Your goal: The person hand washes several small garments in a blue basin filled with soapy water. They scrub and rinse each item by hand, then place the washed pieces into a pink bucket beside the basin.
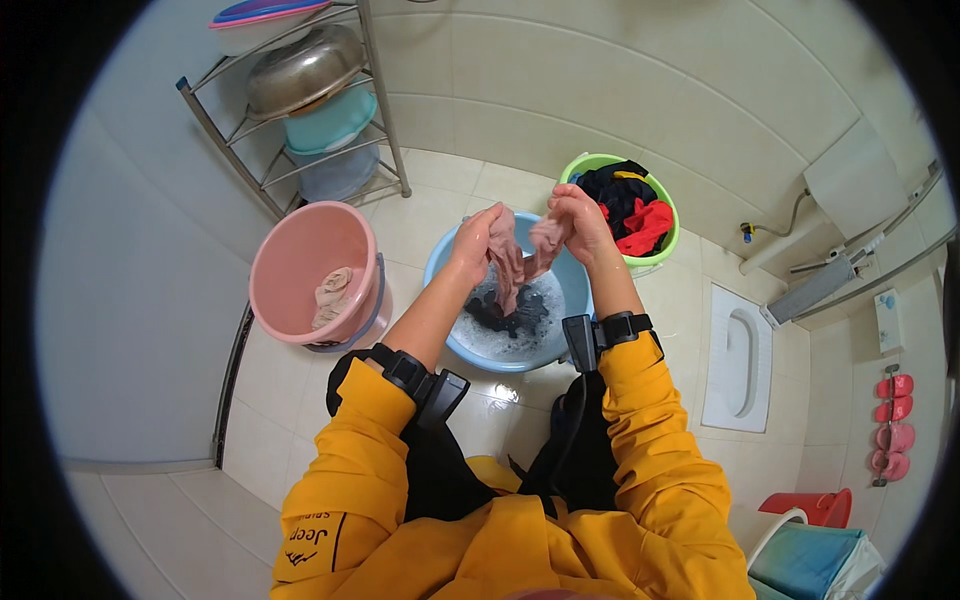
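Observation:
A wet, dusty-pink cloth [508,262] is held up between my two hands; I cannot tell which garment it is. My left hand [474,240] grips one side of it and my right hand [583,225] the other, with a sagging stretch between. Its lower end hangs over a light blue basin [436,262] of sudsy water. Dark fabric [508,314] lies soaking in the foam below. To the left stands a pink bucket [290,262] with a pale crumpled cloth [332,296] inside. Beyond the basin on the right, a green bucket [672,228] holds dark and red clothes [640,222].
At the far left, a metal rack [232,160] carries several stacked basins. A squat toilet [738,362] is set in the tiled floor at right. Pink slippers [893,437] hang on the right wall. A red container [815,507] stands at the lower right.

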`<state>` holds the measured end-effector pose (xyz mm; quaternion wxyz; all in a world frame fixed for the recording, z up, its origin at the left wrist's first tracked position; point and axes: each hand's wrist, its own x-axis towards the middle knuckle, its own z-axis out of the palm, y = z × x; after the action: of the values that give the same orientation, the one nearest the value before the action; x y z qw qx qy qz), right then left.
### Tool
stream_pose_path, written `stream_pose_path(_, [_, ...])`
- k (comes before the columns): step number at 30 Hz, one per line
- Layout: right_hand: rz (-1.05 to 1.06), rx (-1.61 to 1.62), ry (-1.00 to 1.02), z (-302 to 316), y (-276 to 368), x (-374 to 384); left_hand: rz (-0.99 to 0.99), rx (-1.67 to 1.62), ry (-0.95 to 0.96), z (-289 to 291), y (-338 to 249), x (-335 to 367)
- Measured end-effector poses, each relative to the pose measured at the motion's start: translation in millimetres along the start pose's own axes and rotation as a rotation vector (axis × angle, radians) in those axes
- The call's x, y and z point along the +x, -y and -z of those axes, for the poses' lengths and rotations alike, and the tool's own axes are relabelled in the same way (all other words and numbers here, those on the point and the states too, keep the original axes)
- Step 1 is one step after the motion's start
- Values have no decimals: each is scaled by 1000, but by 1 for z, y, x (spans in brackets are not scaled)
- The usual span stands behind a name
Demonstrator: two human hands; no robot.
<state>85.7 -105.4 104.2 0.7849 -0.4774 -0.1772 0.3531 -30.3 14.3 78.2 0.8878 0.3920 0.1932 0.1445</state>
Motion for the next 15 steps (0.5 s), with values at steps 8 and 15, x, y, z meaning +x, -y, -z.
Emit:
stream_pose_path(8, [-49,256,422,-17,8,-18,35,69,-61,-12,-1,-10])
stream_pose_path(15, [121,-153,146,-18,-12,-11,40,152,145,-20,-6,-17])
